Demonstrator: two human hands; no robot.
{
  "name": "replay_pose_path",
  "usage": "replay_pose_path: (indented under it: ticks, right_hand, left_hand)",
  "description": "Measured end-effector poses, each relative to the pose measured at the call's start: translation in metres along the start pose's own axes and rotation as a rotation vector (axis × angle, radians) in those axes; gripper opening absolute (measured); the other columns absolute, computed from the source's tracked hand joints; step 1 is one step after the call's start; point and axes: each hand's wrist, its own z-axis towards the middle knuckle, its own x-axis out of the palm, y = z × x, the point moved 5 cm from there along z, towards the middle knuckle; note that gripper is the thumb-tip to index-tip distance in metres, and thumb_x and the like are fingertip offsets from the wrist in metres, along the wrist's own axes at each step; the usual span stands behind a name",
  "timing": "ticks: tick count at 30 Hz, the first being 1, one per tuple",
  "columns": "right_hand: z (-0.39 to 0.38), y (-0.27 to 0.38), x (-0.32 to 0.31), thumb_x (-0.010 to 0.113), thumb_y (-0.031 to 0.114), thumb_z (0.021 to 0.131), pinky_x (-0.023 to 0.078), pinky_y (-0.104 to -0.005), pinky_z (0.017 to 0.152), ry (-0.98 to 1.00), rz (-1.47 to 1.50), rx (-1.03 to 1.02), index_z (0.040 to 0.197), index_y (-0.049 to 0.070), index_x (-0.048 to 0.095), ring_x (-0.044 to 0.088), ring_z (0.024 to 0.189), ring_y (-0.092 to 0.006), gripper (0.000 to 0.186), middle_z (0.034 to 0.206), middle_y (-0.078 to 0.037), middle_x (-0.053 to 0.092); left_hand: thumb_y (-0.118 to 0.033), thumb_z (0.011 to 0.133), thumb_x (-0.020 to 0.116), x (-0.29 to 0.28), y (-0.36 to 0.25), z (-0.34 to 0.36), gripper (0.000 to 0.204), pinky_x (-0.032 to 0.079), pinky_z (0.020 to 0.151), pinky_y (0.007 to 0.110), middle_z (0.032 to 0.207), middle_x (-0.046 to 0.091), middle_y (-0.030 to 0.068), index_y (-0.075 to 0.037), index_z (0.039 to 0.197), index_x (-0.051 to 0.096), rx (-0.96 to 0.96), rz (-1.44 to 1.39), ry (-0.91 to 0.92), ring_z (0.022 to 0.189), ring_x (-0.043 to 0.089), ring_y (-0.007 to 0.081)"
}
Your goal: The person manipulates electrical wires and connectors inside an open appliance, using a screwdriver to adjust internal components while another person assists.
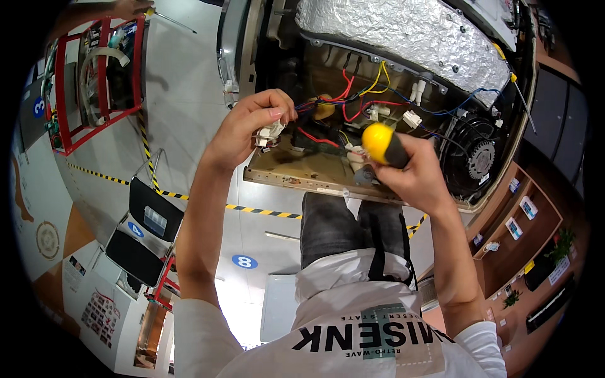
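Observation:
My left hand (253, 126) pinches a white plastic connector (271, 133) with coloured wires (315, 104), at the left of an open appliance housing (280, 173). My right hand (416, 167) is closed round a yellow-and-black screwdriver (381, 143), its handle end toward the camera and its tip hidden, near the housing's lower edge. Around it are red, yellow and blue wires, several white connectors (413, 120), a foil-covered panel (397, 34) above and a black fan motor (474, 154) at the right.
Another person's hand (129, 7) holds a screwdriver (176, 22) at the upper left, near a red metal frame (60, 88). A black folding chair (132, 252) stands lower left. Wooden shelving (517, 227) is at the right; another long screwdriver (526, 107) lies at the housing's right edge.

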Motion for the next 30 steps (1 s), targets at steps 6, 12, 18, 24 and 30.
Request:
replay_pose_path:
  ticks: [6,12,18,24,30]
  right_hand:
    - [-0.025,0.036,0.033,0.071,0.016,0.067,0.050,-0.0413,0.068,0.070,-0.351,-0.282,0.088,0.001,0.065,0.063,0.076,-0.0346,0.027,0.081,-0.015,0.063]
    - [-0.054,0.035,0.061,0.076,0.015,0.062,0.050,-0.0410,0.059,-0.164,-0.439,-0.272,0.084,0.003,0.064,0.062,0.070,-0.0320,0.028,0.077,-0.011,0.060]
    - [-0.057,0.025,0.047,0.075,0.015,0.064,0.051,-0.0411,0.062,-0.183,-0.542,-0.244,0.089,0.004,0.065,0.063,0.073,-0.0315,0.029,0.082,-0.010,0.062]
    - [-0.056,0.026,0.042,0.074,0.019,0.073,0.052,-0.0417,0.075,-0.097,-0.500,-0.190,0.107,0.005,0.066,0.064,0.086,-0.0336,0.038,0.093,-0.014,0.064]
    - [-0.049,0.013,-0.002,0.072,0.025,0.082,0.045,-0.0301,0.062,-0.198,0.017,0.083,0.102,-0.001,0.067,0.054,0.065,-0.0117,0.033,0.071,-0.007,0.063]
  left_hand:
    - [-0.009,0.093,0.054,0.006,-0.007,-0.022,0.013,0.042,0.089,0.025,0.100,0.057,0.0066,0.000,0.101,0.058,-0.077,0.276,-0.111,0.097,0.052,0.0106]
    - [-0.015,0.089,0.067,0.034,-0.006,-0.041,0.033,0.047,0.083,0.026,0.105,0.059,0.0029,-0.003,0.118,0.056,-0.093,0.196,-0.122,0.100,0.058,0.0116]
    - [-0.015,0.080,0.076,0.064,-0.021,-0.047,0.046,0.047,0.083,0.030,0.110,0.056,0.0079,-0.004,0.120,0.057,0.013,0.908,-0.117,0.100,0.057,0.0186]
    - [-0.007,0.081,0.074,0.052,-0.019,-0.037,0.045,0.047,0.078,0.024,0.110,0.056,0.0030,-0.005,0.122,0.057,0.027,0.821,-0.080,0.093,0.058,0.0109]
    - [-0.008,0.089,0.065,0.060,-0.017,-0.036,0.026,0.047,0.065,0.020,0.094,0.061,0.0046,-0.002,0.114,0.061,-0.083,0.248,-0.146,0.074,0.056,0.0069]
